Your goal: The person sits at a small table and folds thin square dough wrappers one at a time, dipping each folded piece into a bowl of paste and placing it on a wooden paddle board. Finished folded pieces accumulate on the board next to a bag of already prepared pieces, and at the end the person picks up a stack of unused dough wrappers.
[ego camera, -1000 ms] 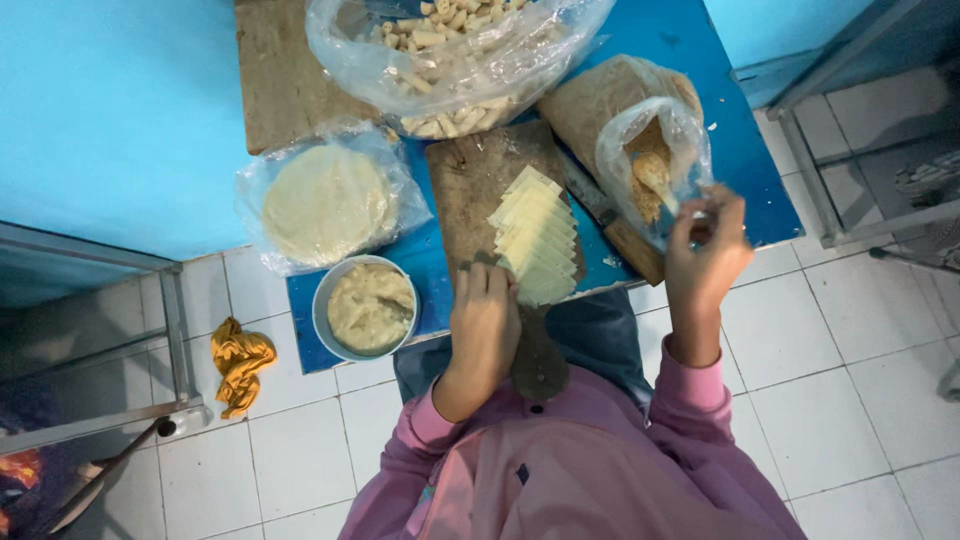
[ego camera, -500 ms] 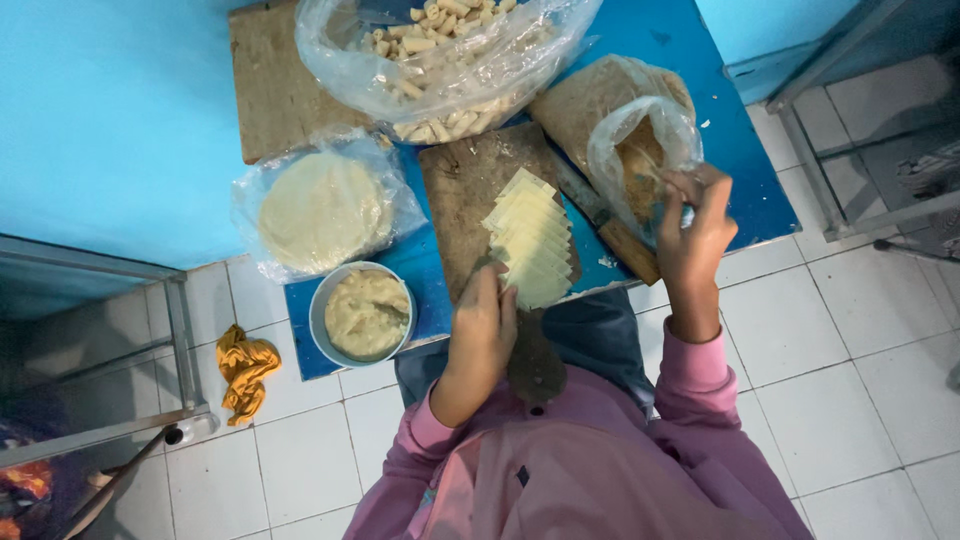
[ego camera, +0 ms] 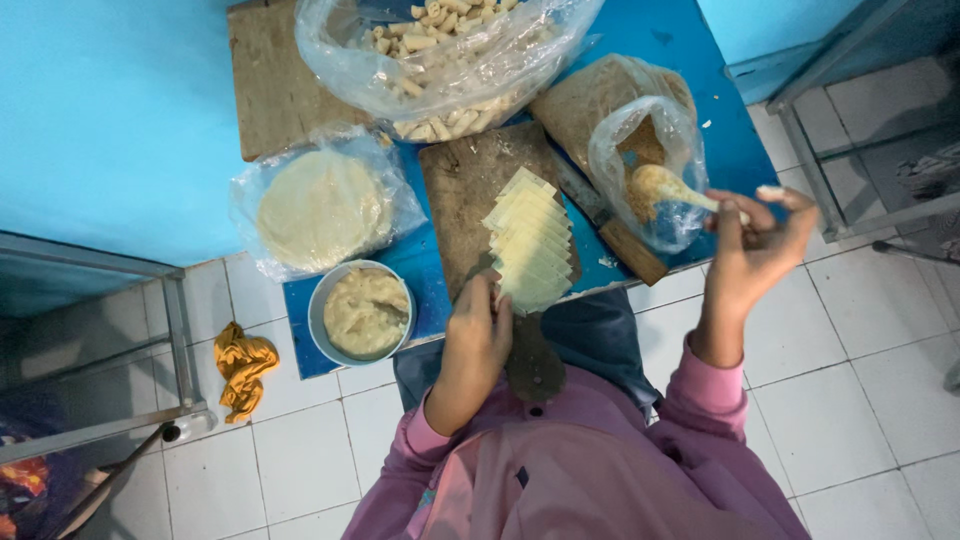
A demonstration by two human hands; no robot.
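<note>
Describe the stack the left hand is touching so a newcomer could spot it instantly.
Start at the blue table, then the dark wooden cutting board at its near edge. On the board lies a fanned row of pale yellow square wrappers, with the left hand at its near end. Unlike the bagged round sheets, these lie unbagged, square and overlapping.

Floor (ego camera: 880, 400): white square tiles, dark grout lines. Wall (ego camera: 100, 120) at left: flat bright blue, same blue at top right. Counter (ego camera: 690, 70): low, blue top. Grey metal frame (ego camera: 180, 340) off the counter's left edge, a second metal frame (ego camera: 830, 120) past its right edge. Crumpled orange cloth (ego camera: 243, 368) on the tiles near the counter's front-left corner. Light even, soft shadows.
</note>
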